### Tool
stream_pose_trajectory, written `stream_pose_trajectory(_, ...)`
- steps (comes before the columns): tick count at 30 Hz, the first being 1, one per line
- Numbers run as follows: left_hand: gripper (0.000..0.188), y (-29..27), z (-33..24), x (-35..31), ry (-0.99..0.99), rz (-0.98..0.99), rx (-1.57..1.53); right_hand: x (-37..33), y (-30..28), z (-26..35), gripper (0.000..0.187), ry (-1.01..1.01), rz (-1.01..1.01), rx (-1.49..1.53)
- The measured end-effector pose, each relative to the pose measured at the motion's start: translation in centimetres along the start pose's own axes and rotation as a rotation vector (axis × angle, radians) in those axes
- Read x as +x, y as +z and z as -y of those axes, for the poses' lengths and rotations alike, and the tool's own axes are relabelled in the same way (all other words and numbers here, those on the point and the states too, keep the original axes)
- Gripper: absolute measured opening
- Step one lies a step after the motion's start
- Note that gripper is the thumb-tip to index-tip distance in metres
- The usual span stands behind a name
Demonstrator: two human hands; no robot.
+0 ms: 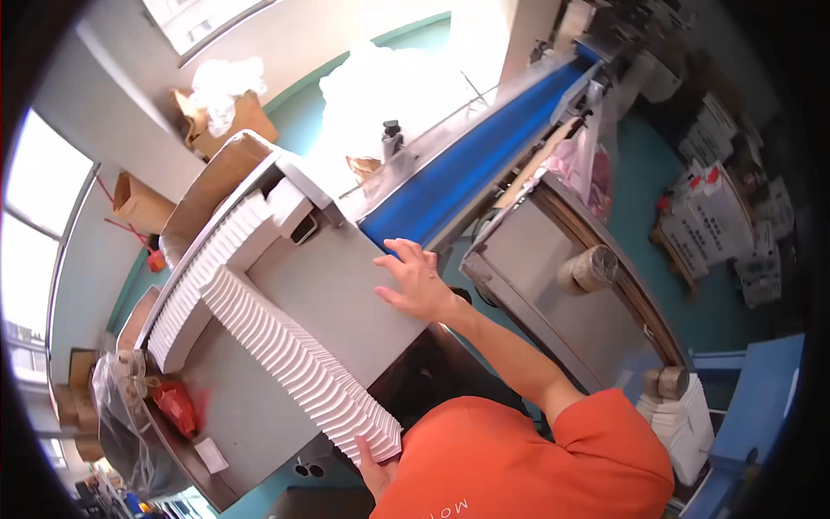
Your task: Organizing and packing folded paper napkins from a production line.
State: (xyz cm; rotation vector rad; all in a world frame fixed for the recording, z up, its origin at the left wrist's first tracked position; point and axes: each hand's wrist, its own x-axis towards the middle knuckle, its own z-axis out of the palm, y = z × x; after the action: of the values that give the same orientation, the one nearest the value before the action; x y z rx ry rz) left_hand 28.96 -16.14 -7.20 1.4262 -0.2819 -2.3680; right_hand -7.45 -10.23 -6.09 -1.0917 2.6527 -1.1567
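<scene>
A long row of thin white pieces (298, 356), packed face to face, runs diagonally across the grey table (320, 268) to my body. They look like flat white cartons or packets, but their exact kind is hard to make out. At the row's near end my left hand (373, 471) grips the last pieces, its thumb along their side and its other fingers hidden. Over the table's right edge, by the near end of the blue conveyor belt (475, 164), my right hand (413, 281) is open, fingers spread, holding nothing. A second white row (212, 264) lines the table's far-left edge.
White boxes and a dark phone-like object (304, 228) lie at the table's far corner. A red pouch (177, 408) is at its left. To the right, a side table (553, 259) carries tape rolls (592, 268). Stacked cartons (709, 216) stand beyond.
</scene>
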Motion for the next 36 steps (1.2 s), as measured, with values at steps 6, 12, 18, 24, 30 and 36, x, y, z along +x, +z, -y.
stream_pose_trajectory(6,0.074,-6.6,-4.9,10.1,-0.189,0.017,0.427,-17.3,-21.8,-15.3,0.070,0.918,-0.555,-0.614)
stream_pose_trajectory(12,0.079,-4.0,-8.6,12.0,-0.959,0.395,0.421,-27.9,-21.6,-10.7,0.072,1.007,-0.461,-0.517)
stream_pose_trajectory(18,0.068,2.1,-0.9,1.6,0.275,0.322,1.074,-43.7,-22.8,-6.8,0.089,1.306,-0.702,-0.664)
stream_pose_trajectory(24,0.064,0.5,-2.7,4.0,0.454,0.448,1.151,-54.7,-28.4,-5.5,0.049,0.973,-0.843,-0.988)
stream_pose_trajectory(30,0.101,-2.4,-7.6,8.2,0.307,0.743,1.097,-63.0,-27.2,-0.9,0.039,1.122,-0.763,-1.025)
stream_pose_trajectory(36,0.112,5.5,-2.2,-3.2,0.042,0.357,0.955,-54.5,-25.1,-2.8,0.038,0.947,-0.855,-0.875)
